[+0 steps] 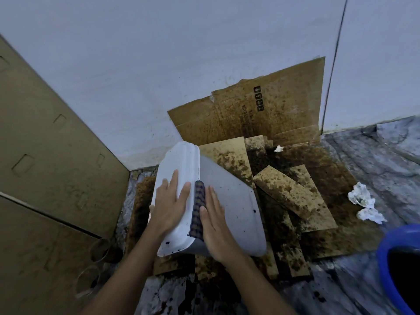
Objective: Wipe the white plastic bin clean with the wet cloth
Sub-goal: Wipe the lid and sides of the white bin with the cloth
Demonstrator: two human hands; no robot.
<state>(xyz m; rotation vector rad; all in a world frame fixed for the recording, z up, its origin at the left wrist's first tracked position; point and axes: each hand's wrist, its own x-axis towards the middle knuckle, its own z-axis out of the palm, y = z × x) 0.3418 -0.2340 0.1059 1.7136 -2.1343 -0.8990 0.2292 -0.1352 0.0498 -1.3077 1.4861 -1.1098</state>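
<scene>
The white plastic bin [236, 208] lies overturned on stained cardboard, its base facing left and one long side facing up. My left hand [169, 205] lies flat on the base with its fingers spread. My right hand [214, 226] presses flat on the upper side, its thumb edge on a dark checked cloth [198, 208]. The cloth is folded over the corner between base and side. Small dark specks dot the bin's side and the lower part of its base.
Stained cardboard sheets [293, 194] cover the floor, and one flattened box [261, 110] leans on the wall. A large cardboard panel [50, 155] stands at the left. Crumpled tissues [363, 201] lie to the right. A blue bucket [386, 248] sits at the lower right. Clear jars [95, 264] stand at the lower left.
</scene>
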